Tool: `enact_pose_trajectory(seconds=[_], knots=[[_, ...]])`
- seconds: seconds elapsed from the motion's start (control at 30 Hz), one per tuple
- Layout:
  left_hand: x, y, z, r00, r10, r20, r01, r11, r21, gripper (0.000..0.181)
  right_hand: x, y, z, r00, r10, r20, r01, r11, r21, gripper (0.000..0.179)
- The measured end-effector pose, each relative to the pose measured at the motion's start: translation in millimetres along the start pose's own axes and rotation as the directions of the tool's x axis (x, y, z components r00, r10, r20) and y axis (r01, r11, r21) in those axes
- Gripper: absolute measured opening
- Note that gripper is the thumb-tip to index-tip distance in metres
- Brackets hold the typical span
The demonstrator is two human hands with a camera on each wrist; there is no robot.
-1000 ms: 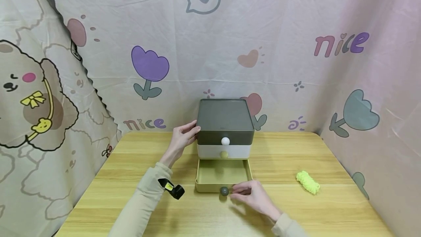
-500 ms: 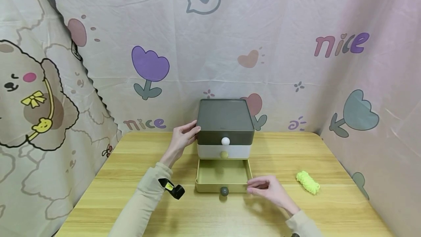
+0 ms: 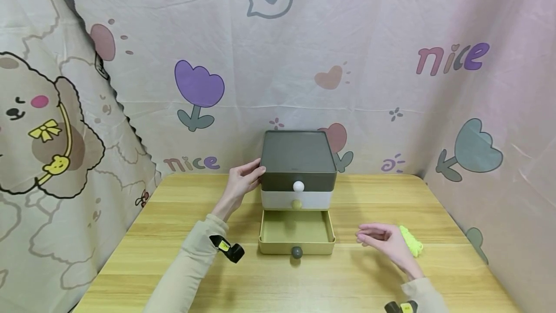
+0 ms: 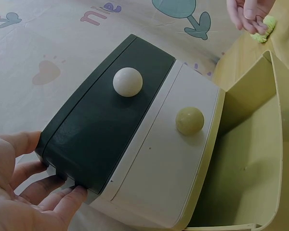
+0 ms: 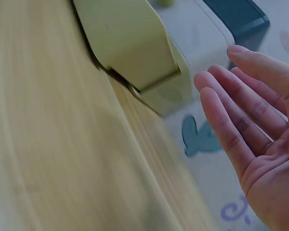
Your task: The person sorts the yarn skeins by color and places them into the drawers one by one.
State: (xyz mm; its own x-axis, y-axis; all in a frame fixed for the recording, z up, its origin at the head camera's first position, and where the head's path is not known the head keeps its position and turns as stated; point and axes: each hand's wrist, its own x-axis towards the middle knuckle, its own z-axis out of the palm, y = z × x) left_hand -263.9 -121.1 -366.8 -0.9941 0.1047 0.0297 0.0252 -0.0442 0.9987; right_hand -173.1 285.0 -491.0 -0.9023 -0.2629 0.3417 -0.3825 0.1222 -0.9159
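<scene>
My left hand [image 3: 240, 182] rests against the left side of a small drawer unit [image 3: 298, 152], thumb near its upper front corner and fingers spread along the side. The unit has a dark grey top drawer [image 4: 101, 115], a white middle drawer [image 4: 159, 159] and a yellow-green bottom drawer [image 3: 297, 247]. That bottom drawer is pulled out, with nothing visible inside. My right hand [image 3: 391, 245] is held over the table right of the drawer, fingers extended and palm empty. It partly covers a neon-yellow bundle of yarn [image 3: 411, 241] in the head view.
The drawers carry round knobs: a white knob [image 3: 298, 186], a yellowish knob [image 3: 297, 204] and a grey knob [image 3: 297, 252]. Beneath everything is a wood-grain table [image 3: 182, 235]. A printed cloth [image 3: 278, 62] hangs behind the table and along both sides.
My right hand has moved from beside the bottom drawer's knob, past the drawer's right corner, to near the yarn bundle. The left hand and the drawer unit have stayed in place.
</scene>
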Motion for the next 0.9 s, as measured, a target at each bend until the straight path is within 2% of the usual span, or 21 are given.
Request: enact_pose_trajectory(seconds=[0.3,0.47,0.7,0.8,0.9], knots=[[1.3,-0.3,-0.4,1.000,0.004,0.007,-0.004,1.000,0.000,0.053,-12.1,5.4,-33.9,0.990,-0.020,-0.142,0.020,1.000,0.004,0.030],[2.1,-0.7,-0.6,1.000,0.001,0.003,-0.001,1.000,-0.003,0.052,-17.9,8.2,-47.5,0.967,0.010,-0.253,-0.013,1.000,-0.013,0.033],[0.4,0.5,0.3,1.000,-0.004,-0.001,0.004,1.000,-0.014,0.052,-24.5,10.3,-56.2,0.926,0.002,-0.377,-0.009,1.000,-0.019,0.036],[-0.1,0.8,0.5,1.000,-0.006,-0.003,0.006,1.000,-0.009,0.052,-26.8,10.1,-57.9,0.902,0.020,-0.431,-0.075,0.991,-0.110,0.037],[-0.2,0.7,0.3,1.000,-0.009,-0.002,0.009,1.000,-0.004,0.051,-29.3,9.8,-60.5,0.883,0.045,-0.467,-0.177,0.953,-0.244,0.039]])
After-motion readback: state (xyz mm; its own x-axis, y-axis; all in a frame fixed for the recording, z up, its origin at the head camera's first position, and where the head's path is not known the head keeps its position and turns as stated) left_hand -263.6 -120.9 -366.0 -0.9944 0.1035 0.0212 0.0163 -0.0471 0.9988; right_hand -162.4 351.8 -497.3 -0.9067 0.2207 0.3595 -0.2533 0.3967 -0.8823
